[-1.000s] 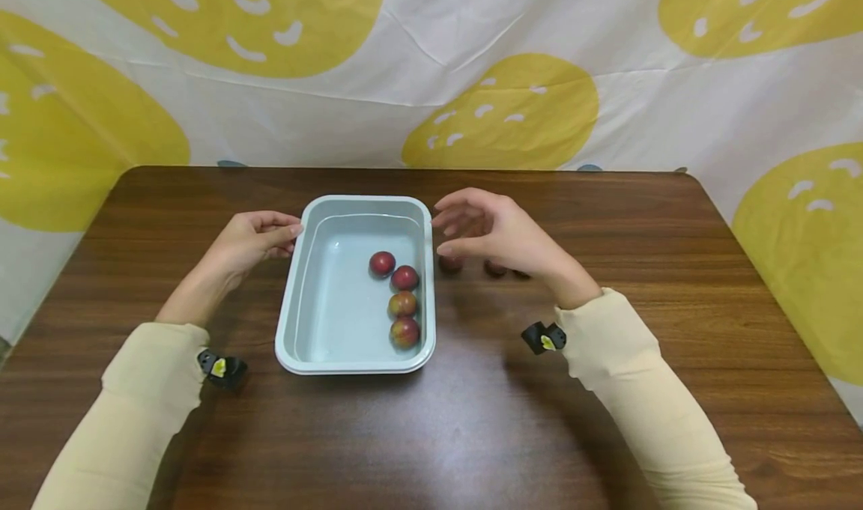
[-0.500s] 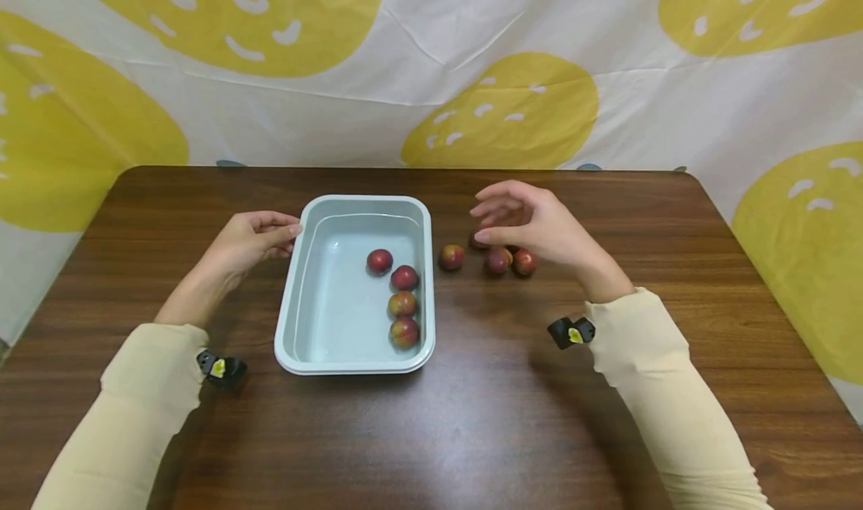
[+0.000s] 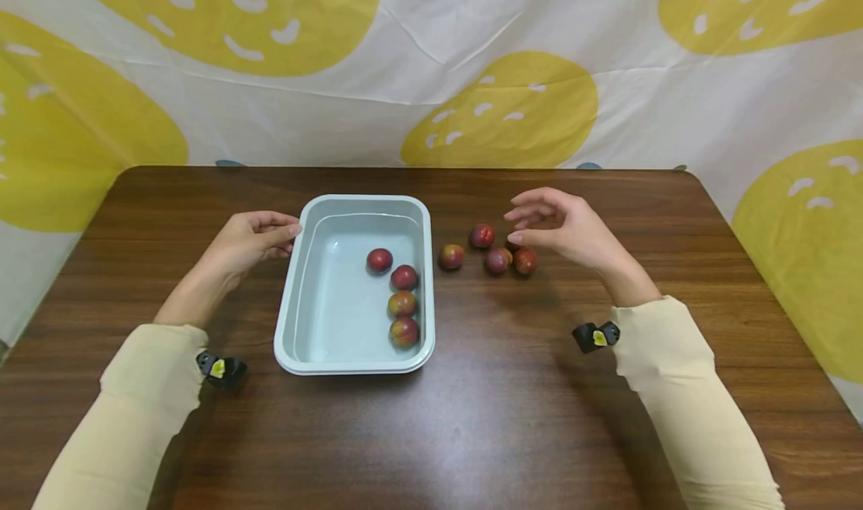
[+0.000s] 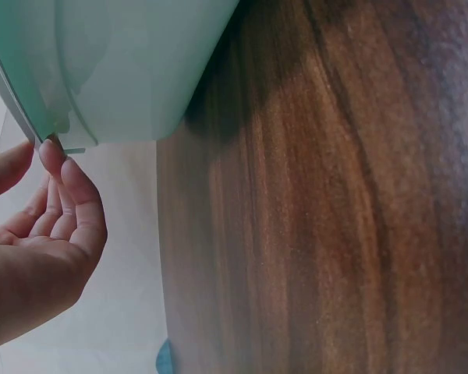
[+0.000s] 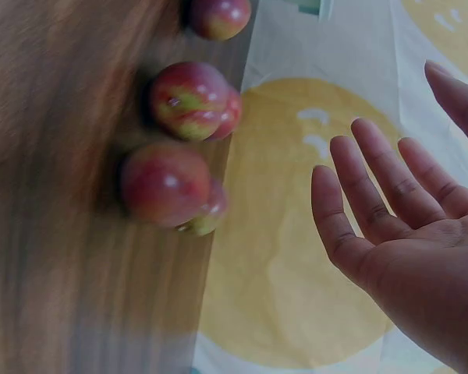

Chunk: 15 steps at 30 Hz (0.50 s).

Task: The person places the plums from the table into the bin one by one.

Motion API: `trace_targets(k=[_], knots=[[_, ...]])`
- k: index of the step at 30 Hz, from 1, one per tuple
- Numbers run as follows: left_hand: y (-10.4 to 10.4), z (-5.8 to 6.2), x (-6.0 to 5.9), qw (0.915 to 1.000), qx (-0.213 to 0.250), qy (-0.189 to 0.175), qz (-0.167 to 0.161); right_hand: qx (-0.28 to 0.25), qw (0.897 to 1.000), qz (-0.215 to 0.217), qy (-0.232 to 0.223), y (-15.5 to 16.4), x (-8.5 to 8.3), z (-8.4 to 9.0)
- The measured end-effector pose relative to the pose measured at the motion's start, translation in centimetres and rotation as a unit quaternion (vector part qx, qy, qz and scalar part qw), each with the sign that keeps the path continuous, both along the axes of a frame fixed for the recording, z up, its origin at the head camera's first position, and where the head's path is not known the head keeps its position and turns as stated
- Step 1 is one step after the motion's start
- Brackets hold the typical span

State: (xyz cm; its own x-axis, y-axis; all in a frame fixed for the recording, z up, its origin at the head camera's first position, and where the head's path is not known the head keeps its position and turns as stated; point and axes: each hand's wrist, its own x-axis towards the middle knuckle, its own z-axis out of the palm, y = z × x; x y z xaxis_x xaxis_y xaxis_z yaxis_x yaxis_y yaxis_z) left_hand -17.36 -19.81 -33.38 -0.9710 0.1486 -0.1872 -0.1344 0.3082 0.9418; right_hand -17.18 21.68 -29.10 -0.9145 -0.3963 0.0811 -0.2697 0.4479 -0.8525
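My left hand (image 3: 252,244) pinches the left rim of a pale blue plastic basin (image 3: 286,323), thumb on top; the left wrist view shows the fingertips on that rim (image 4: 33,132). Several red plums lie in the basin's right half, among them a dark red plum (image 3: 380,260) and a yellowish plum (image 3: 404,332). My right hand (image 3: 569,225) hovers with relaxed, parted fingers over the loose plums right of the basin, holding nothing. Under its thumb one plum is mostly hidden. Beside it sit a red plum (image 3: 526,260) and a purplish plum (image 3: 498,260).
A brown wood-grain table (image 3: 472,420) bears everything. Between basin and right hand lie a yellow-red plum (image 3: 451,256) and a dark plum (image 3: 482,235). Behind the table's far edge hangs a white cloth (image 3: 297,128) with yellow fruit prints.
My right hand has moved right, away from the basin's right rim, uncovering several plums on the table. The upper plum in the basin has shifted slightly. My left hand has stayed at the rim.
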Motion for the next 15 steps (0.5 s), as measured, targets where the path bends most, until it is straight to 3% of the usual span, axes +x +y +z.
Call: trace_targets(k=[15], knots=[[0.0,0.0,0.0,1.0,-0.002,-0.005,0.002,-0.009,0.998,-0.044,-0.031,3.0,0.4,-3.0]])
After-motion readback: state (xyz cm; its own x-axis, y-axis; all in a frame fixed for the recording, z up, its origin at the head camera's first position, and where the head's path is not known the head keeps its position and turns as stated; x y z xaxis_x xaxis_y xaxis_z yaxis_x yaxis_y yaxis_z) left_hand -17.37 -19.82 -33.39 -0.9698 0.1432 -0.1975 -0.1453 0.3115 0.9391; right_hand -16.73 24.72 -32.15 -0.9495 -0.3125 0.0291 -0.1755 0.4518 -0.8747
